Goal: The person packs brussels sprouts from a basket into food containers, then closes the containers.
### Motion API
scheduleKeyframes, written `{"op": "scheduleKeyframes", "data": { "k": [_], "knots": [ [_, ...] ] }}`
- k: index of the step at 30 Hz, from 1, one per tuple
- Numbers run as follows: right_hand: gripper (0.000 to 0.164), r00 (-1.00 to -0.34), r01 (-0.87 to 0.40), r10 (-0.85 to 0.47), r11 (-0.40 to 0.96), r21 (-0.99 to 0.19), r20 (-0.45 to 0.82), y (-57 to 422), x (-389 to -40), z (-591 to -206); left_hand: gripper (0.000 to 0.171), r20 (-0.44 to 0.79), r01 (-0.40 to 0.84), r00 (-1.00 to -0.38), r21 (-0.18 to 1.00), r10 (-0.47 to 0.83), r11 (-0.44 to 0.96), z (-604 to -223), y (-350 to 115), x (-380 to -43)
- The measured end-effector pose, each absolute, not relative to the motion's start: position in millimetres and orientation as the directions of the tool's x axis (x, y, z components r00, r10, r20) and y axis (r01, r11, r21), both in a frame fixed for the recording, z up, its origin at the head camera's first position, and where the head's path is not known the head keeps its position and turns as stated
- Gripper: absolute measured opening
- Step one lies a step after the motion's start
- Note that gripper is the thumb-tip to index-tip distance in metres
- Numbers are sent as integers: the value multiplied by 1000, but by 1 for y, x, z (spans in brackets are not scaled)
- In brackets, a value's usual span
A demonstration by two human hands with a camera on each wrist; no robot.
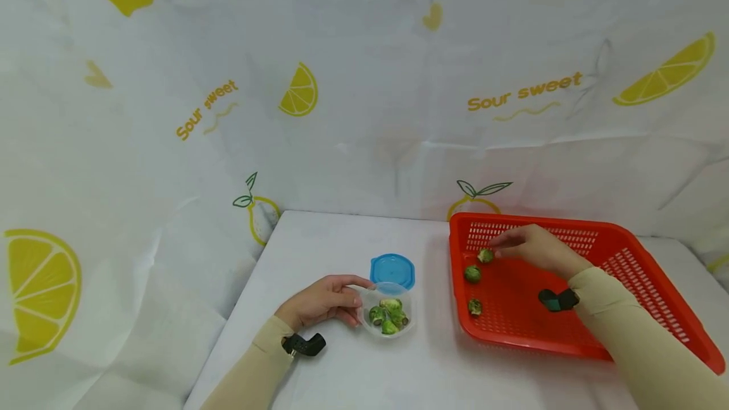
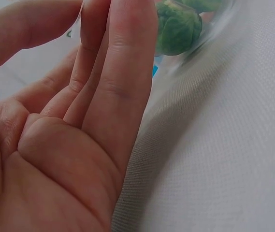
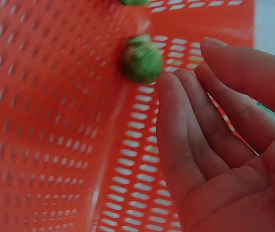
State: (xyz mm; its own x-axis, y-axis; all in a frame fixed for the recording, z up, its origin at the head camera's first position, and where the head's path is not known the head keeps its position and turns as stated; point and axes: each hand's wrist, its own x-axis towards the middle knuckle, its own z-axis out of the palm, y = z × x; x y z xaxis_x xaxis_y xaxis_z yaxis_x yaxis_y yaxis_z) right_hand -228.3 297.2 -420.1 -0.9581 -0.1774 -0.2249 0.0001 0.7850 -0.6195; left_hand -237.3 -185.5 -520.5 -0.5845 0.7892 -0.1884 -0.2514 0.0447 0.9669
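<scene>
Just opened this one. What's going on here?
A person's left hand holds the side of a clear container with several Brussels sprouts inside; a blue lid lies just behind it on the table. The right hand is in a red basket, fingertips close to one sprout but not closed around it. Two more sprouts lie along the basket's left side.

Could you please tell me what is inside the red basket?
Three Brussels sprouts lie along the left side of the red basket, with the right hand beside the farthest. What hand and sleeve cover there cannot be seen.
</scene>
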Motion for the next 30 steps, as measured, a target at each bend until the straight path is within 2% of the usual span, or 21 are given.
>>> {"op": "scheduleKeyframes", "data": {
  "k": [18,30],
  "knots": [
    [44,-946,102,-126,760,-642,-299,308,-241,-441,53,-173,-259,-577,966,798,22,-522,-185,-238],
    [39,-952,124,-90,759,-639,-293,302,-241,-443,53,-174,-260,-578,965,797,23,-521,-184,-238]
  ]
}}
